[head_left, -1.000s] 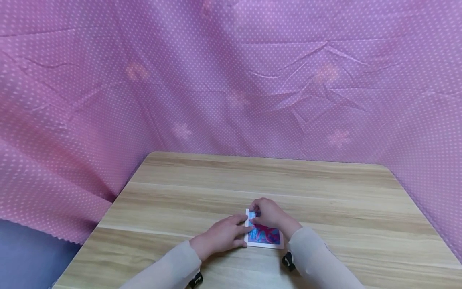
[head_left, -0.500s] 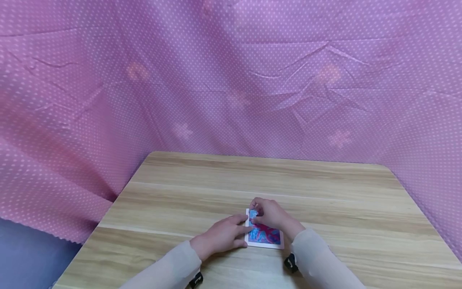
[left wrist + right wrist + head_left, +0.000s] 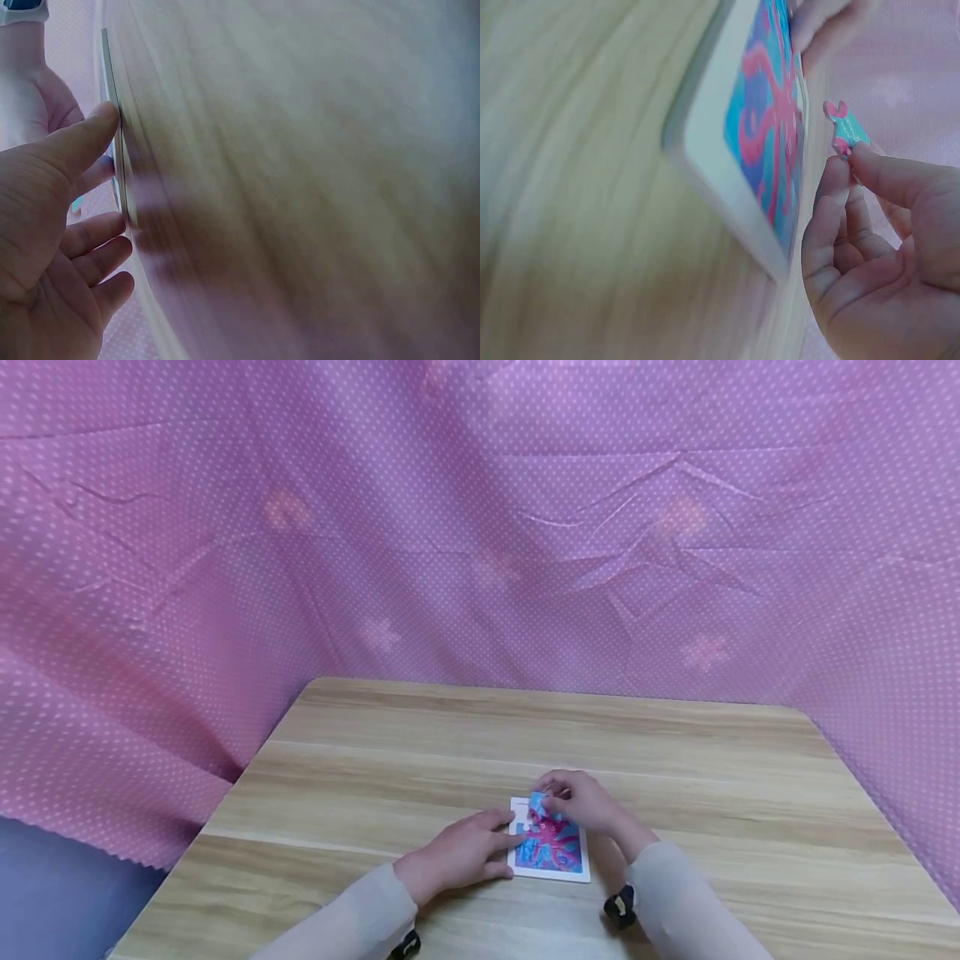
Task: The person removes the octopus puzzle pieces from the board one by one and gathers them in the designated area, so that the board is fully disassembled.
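Piece point(image 3: 847, 129) pinched in the right hand point(image 3: 585, 806) between thumb and fingertips, jutting out beyond them, lifted clear over the far side of the puzzle point(image 3: 551, 853); the pale gap point(image 3: 522, 815) at the far left corner lies just left of it. Its long axis is hard to tell. The left hand point(image 3: 468, 852), fingers extended, touches the left edge of the frame point(image 3: 551, 876)

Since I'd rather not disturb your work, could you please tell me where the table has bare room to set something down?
The table is bare between the puzzle board and the pink curtain, and right of the right sleeve. It is crowded at the board, where the left hand touches its edge and the right hand pinches a puzzle piece.
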The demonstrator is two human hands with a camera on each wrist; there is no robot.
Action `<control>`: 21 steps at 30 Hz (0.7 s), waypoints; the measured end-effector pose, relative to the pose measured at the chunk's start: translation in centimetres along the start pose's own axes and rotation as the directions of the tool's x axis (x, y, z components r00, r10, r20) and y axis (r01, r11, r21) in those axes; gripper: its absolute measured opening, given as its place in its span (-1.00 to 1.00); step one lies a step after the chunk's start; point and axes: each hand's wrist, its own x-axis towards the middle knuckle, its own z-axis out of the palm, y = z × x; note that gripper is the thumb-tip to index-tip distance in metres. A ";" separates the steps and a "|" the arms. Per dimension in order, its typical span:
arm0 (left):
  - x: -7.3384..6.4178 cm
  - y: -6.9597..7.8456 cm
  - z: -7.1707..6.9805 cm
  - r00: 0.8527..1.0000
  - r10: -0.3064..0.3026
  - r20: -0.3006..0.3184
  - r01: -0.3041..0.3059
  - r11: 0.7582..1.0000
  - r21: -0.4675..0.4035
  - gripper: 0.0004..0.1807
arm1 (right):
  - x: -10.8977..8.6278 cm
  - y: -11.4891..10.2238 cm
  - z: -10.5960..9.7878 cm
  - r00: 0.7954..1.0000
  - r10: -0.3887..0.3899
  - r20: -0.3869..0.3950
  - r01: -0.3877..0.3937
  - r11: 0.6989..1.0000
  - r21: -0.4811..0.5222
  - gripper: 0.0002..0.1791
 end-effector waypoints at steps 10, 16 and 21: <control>0.0 0.1 0.1 0.999 -0.043 0.028 0.044 0.999 -0.029 -0.43 | -1.4 1.8 -2.8 0.995 0.071 -0.073 -0.067 0.996 0.053 -0.83; 0.1 0.2 0.0 0.998 -0.053 0.023 0.054 0.998 -0.023 -0.43 | -2.4 3.3 -4.3 0.992 0.088 -0.095 -0.085 0.996 0.041 -0.82; 0.2 0.1 0.0 0.998 -0.063 0.029 0.064 0.997 -0.039 -0.43 | -3.0 4.1 -5.0 0.987 0.126 -0.095 -0.126 0.992 0.010 -0.80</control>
